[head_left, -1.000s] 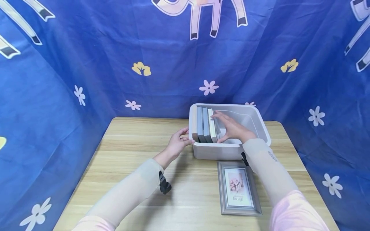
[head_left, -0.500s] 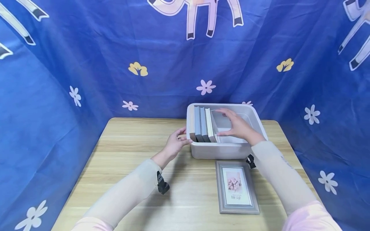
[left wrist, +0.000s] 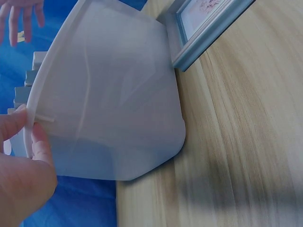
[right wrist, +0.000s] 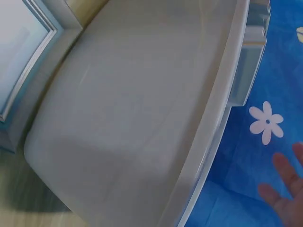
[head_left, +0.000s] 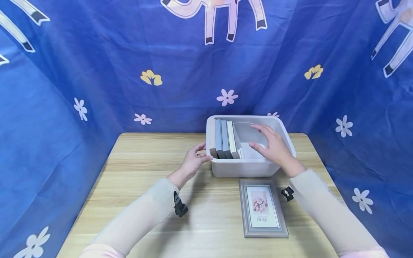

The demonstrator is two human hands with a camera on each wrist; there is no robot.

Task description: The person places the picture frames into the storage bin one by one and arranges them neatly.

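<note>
A pale grey plastic bin [head_left: 245,168] stands at the back of the table. Upright along its left side are several picture frames [head_left: 222,138], some blue-grey and one cream-edged, packed side by side. My left hand [head_left: 193,160] pinches the bin's left rim near the front corner; in the left wrist view, thumb and finger [left wrist: 41,146] lie on either side of that rim. Over the bin's right half my right hand [head_left: 274,145] hovers with fingers spread and nothing between them. A grey picture frame [head_left: 281,215] with a pink flower print lies flat in front of the bin.
The wooden table [head_left: 145,161] extends to the left and front of the bin. A blue patterned curtain [head_left: 187,96] hangs close behind the table and along both sides. Black wrist straps [head_left: 180,206] sit on both sleeves.
My right hand has drawn away from the frames in the bin, moving right and back with its fingers spread. My left hand stays at the bin's rim.
</note>
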